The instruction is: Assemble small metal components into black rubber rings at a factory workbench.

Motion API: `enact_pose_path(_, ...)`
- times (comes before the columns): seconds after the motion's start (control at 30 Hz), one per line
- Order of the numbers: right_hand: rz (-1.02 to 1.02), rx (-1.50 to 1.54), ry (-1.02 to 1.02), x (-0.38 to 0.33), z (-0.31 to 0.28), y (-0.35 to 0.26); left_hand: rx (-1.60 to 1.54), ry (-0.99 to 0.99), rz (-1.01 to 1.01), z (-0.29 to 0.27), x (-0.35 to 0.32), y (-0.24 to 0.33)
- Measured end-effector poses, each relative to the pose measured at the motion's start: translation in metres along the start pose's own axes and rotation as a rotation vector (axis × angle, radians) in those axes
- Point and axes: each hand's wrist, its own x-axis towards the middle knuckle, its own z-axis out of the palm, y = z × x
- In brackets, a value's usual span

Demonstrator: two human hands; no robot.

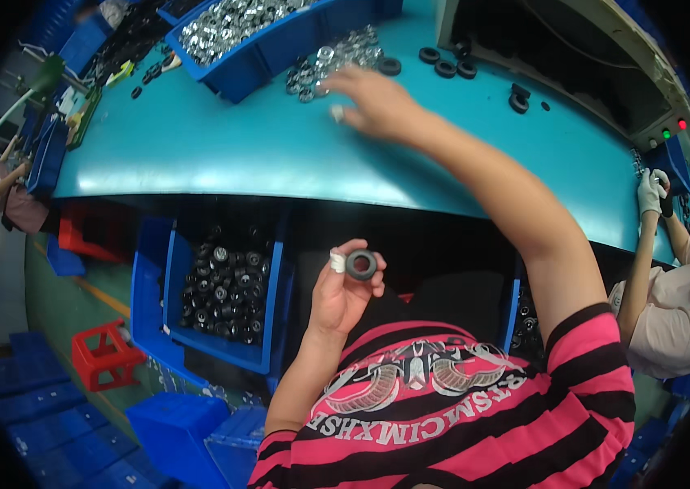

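Dark, matte, round ring (361, 275) in the left hand (343, 293), apart from the right hand (373, 99)

The left hand pinches the ring between thumb and fingers, nearer the body than the right hand. The right hand, fingers parted, reaches over the turquoise, smooth tabletop (222, 151) to a heap of small, shiny, silver metal parts (330, 55); whether it touches any cannot be told. A blue, rectangular plastic bin (273, 326) of black parts stands left of the left hand.
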Motion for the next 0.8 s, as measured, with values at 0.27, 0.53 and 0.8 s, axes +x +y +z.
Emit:
enact_pose_path(0.27,0.036,-0.193,-0.126,0.02,0.044,0.025,-0.01,0.002,-0.022,-0.003,-0.015,-0.005)
enact_pose_path(0.53,0.088,0.076,-0.013,-0.053,-0.019,-0.012,0.01,-0.016,-0.05,0.0,-0.008,-0.014)
enact_pose_path(0.8,0.494,1.054,0.068,-0.204,-0.063,-0.116,0.055,-0.009,-0.062,0.0,-0.008,-0.021)
